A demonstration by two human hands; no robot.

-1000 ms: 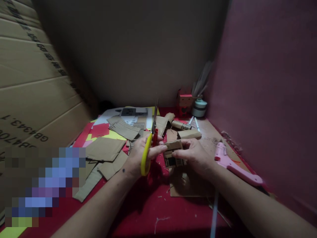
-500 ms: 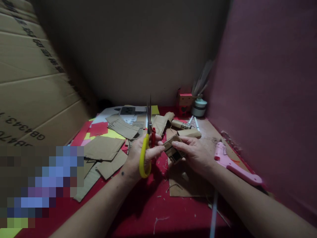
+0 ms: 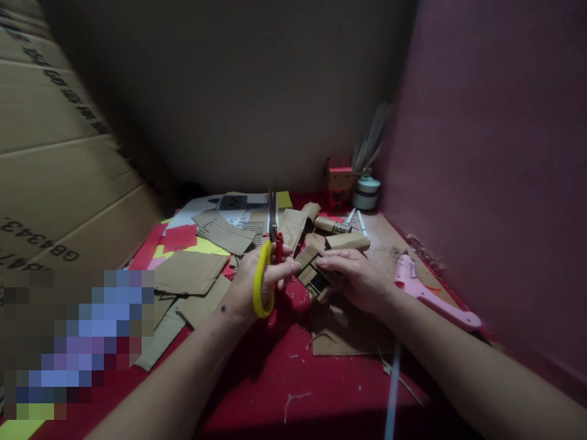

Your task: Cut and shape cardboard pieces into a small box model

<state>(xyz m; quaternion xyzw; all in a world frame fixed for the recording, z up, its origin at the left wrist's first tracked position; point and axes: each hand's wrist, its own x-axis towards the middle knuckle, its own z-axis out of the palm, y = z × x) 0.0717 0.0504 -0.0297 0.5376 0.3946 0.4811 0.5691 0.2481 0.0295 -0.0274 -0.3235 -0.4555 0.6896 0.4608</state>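
Yellow-and-red-handled scissors [image 3: 263, 281] hang in my left hand [image 3: 250, 275], blades pointing up and away from me. The thumb and fingertips of that hand also reach the left edge of a small cardboard piece [image 3: 315, 275] with black markings. My right hand [image 3: 358, 275] pinches the same piece from the right, thumb on top; its other fingers are mostly hidden behind. Below the piece lies a flat brown cardboard sheet [image 3: 343, 339] on the red cloth [image 3: 261, 391].
Cardboard scraps [image 3: 190, 273] and coloured paper [image 3: 180, 236] cover the left. A pink glue gun [image 3: 435, 305] lies right of my right hand. Behind stand a red box figure [image 3: 339, 186] and a pale blue jar [image 3: 365, 193]. A large carton [image 3: 59, 165] rises at the left.
The cardboard piece has turned so more of its black-marked face shows. My left hand and the scissors have shifted slightly left, and the whole view has moved a little.
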